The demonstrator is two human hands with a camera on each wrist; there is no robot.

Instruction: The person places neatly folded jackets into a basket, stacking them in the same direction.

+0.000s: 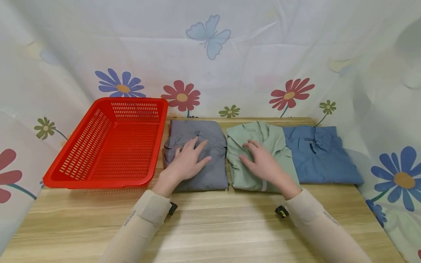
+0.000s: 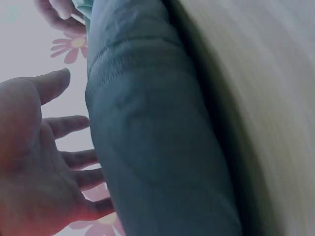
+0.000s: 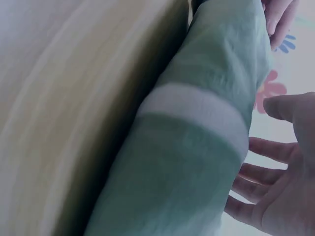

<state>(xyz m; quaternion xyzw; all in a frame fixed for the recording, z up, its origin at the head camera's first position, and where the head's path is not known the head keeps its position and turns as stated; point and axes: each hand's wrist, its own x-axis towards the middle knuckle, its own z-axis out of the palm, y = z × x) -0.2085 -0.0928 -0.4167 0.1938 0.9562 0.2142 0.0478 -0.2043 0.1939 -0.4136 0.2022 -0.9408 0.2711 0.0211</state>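
- One grey garment point(image 1: 215, 171) is laid beneath the left grip point(image 1: 185, 163), one green garment point(image 1: 263, 133) beneath the right grip point(image 1: 264, 164).
- Both grips are loosely spread, nothing held.
- Smoothing seems in hand; lifting would need edges grasped.

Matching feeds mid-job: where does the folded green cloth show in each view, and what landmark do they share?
Head: green cloth, right of centre, between grey cloth and blue cloth.
Left wrist: green cloth, just a sliver at the top edge, left of centre.
Right wrist: green cloth, large, filling the middle.
Shared landmark: the wooden table.
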